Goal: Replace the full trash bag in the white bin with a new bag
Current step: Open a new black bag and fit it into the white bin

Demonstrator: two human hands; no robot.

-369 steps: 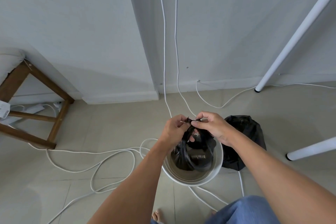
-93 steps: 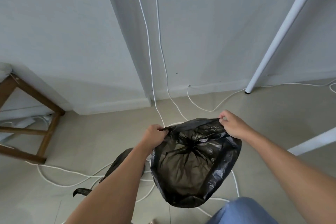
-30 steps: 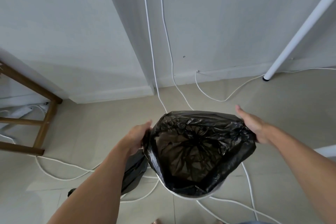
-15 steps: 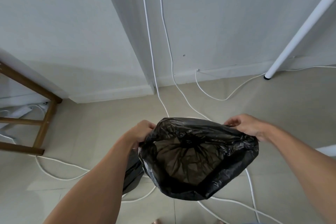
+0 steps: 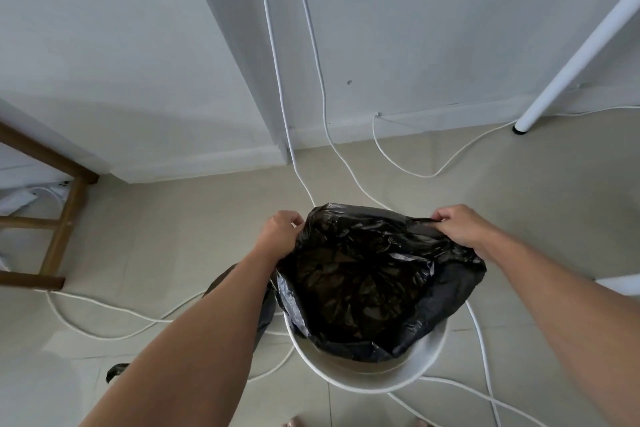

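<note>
L hand (image 5: 280,236) & R hand (image 5: 460,229) each pinch bag (image 5: 374,281) rim, open over bin (image 5: 367,380). Near edge isn't over bin lip: let go now & it prob slumps inside.

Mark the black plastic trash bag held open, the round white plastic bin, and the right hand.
black plastic trash bag (image 5: 367,284): head view, crinkled inner surface.
round white plastic bin (image 5: 377,380): head view, near rim.
right hand (image 5: 460,230): head view, back of the hand, gripping the bag's edge.
</note>
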